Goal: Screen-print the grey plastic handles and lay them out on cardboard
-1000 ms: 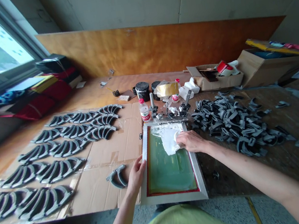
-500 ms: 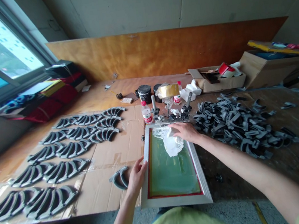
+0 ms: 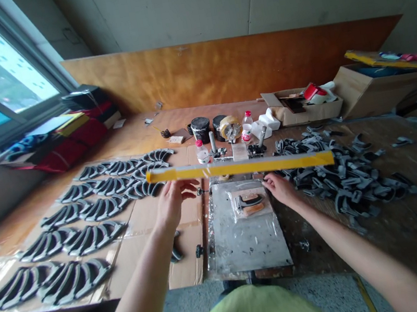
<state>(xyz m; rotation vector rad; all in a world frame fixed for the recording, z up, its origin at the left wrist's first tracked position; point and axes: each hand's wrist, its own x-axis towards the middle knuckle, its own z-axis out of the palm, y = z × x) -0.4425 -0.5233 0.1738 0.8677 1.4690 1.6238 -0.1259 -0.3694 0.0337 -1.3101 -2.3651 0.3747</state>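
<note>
The screen frame (image 3: 242,166) is raised and seen edge-on as a long yellow bar. Just under the bar's left part is my left hand (image 3: 174,201), fingers stretched apart; whether it touches the frame I cannot tell. My right hand (image 3: 280,189) is closed in a pinch by the far right corner of the metal plate (image 3: 246,245); what it holds, if anything, is too small to make out. A grey curved plastic part (image 3: 250,202) lies in a small jig (image 3: 254,210) on the plate. Another grey part (image 3: 175,248) is half hidden behind my left forearm.
Rows of grey parts (image 3: 73,275) lie on cardboard at left. A heap of loose grey parts (image 3: 326,174) covers the right side. Behind the frame stand red-capped bottles (image 3: 202,154), black tubs (image 3: 201,129), a tape roll (image 3: 230,129) and an open carton (image 3: 304,112).
The screen frame has swung up off the metal plate, uncovering the grey part in its jig. My left hand has moved forward from the frame's side; my right has shifted slightly right and nearer.
</note>
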